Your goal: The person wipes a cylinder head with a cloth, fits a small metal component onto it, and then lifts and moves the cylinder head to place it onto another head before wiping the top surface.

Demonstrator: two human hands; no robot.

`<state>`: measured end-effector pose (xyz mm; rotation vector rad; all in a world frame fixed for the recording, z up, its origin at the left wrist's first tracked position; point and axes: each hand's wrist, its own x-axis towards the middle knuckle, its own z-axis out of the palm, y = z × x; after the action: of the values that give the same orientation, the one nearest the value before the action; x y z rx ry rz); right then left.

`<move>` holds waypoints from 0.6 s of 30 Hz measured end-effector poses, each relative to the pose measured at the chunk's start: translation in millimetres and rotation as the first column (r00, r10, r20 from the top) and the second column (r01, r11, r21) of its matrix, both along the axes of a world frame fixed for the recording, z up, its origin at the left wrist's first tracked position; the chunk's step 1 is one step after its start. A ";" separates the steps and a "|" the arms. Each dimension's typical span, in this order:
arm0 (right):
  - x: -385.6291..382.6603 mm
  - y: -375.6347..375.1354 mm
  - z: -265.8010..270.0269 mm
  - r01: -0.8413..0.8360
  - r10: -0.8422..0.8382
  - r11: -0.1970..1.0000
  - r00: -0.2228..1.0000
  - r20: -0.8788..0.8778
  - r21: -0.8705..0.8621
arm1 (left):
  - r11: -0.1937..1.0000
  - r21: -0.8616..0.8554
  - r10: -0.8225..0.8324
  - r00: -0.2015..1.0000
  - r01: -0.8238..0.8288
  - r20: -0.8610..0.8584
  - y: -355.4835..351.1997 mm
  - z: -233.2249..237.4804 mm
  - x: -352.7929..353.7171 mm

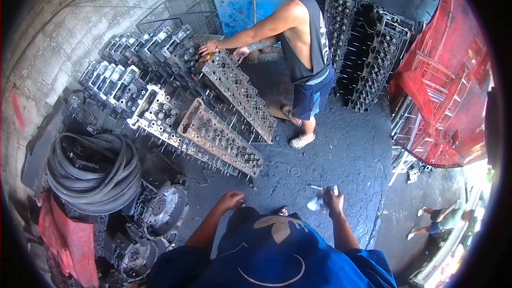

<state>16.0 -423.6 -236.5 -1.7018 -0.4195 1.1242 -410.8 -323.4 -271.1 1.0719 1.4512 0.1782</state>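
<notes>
My left hand [230, 201] hangs low in front of my body with its fingers curled in; what they may hold is hidden. On the other side, my right hand [334, 202] is closed on a crumpled whitish thing [316, 203] that looks like thin plastic. A short white stick [316, 187] shows just past it. Ahead of my left hand, a rusty brown cylinder head [218, 136] lies on a row of greyer engine cylinder heads [160, 109]. Another person [304, 42] bends over the stack, hands on a long cylinder head [240, 96] that slants toward the floor.
Coiled black hose [96, 176] and round metal housings [162, 210] lie at the left, by a red cloth [64, 240]. More cylinder heads [376, 56] lean at the back. A red tarp [448, 85] drapes over metal frames at right. Another person [445, 221] is far right.
</notes>
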 end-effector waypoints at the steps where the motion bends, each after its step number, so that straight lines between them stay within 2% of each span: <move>1: -22.7 16.9 46.2 0.073 -0.067 0.995 0.995 -0.077 0.070 | 0.996 -0.086 -0.030 0.995 0.039 0.097 10.4 6.4 26.4; 2: -35.1 29.6 69.9 0.036 -0.016 0.987 0.991 -0.129 0.156 | 0.988 -0.142 -0.029 0.973 0.063 0.230 17.5 43.9 64.4; 3: -50.8 41.1 81.4 0.007 0.015 0.967 0.996 -0.088 0.254 | 0.981 -0.192 0.089 0.923 -0.017 0.374 17.1 79.4 97.8; 4: -70.6 51.1 106.6 -0.084 0.095 0.949 0.995 -0.022 0.303 | 0.945 -0.320 0.225 0.830 -0.060 0.510 21.4 109.4 126.1; 5: -86.1 59.6 113.0 -0.269 0.225 0.908 0.960 0.169 0.321 | 0.934 -0.347 0.308 0.685 -0.086 0.660 21.0 135.2 156.1; 6: -101.6 66.3 136.3 -0.480 0.347 0.830 0.843 0.411 0.285 | 0.925 -0.365 0.367 0.505 -0.107 0.781 23.0 148.6 182.8; 8: -120.7 80.2 113.5 -0.580 0.066 0.743 0.561 0.825 0.335 | 0.892 -0.444 0.448 0.310 -0.088 0.838 33.4 138.9 216.5; 9: -112.2 89.0 132.3 -0.623 0.160 0.718 0.582 0.797 0.310 | 0.907 -0.410 0.414 0.400 -0.100 0.818 37.4 163.8 211.0; 10: -107.7 91.5 132.7 -0.597 0.148 0.784 0.449 0.881 0.172 | 0.910 -0.396 0.404 0.487 -0.124 0.774 40.4 178.7 210.1; 12: -102.1 85.2 125.6 -0.623 0.206 0.769 0.451 0.869 0.141 | 0.916 -0.379 0.387 0.539 -0.131 0.748 36.5 174.3 208.8; 13: -104.4 80.7 109.0 -0.598 0.228 0.741 0.652 0.723 0.305 | 0.920 -0.358 0.379 0.603 -0.162 0.702 33.9 164.3 210.3; 14: -105.9 74.0 98.0 -0.609 0.237 0.759 0.589 0.773 0.231 | 0.927 -0.332 0.356 0.689 -0.174 0.632 30.6 154.4 208.5; 15: -113.8 71.5 81.7 -0.562 0.102 0.778 0.553 0.827 0.280 | 0.919 -0.326 0.382 0.699 -0.220 0.605 25.0 144.3 209.2; 16: -121.9 71.0 102.5 -0.525 0.210 0.807 0.683 0.699 0.270 | 0.910 -0.319 0.408 0.706 -0.265 0.578 20.5 133.0 208.7; 17: -126.8 74.3 89.6 -0.482 0.222 0.833 0.742 0.632 0.273 | 0.910 -0.318 0.410 0.704 -0.267 0.581 18.5 122.4 204.3; 18: -131.9 79.1 74.4 -0.442 0.231 0.855 0.794 0.563 0.273 | 0.911 -0.256 0.411 0.762 -0.323 0.500 21.0 110.5 198.7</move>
<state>-115.9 -344.5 -162.1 -1.5732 -1.2590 0.7369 -212.1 -302.4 -160.7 0.5238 1.1087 0.5982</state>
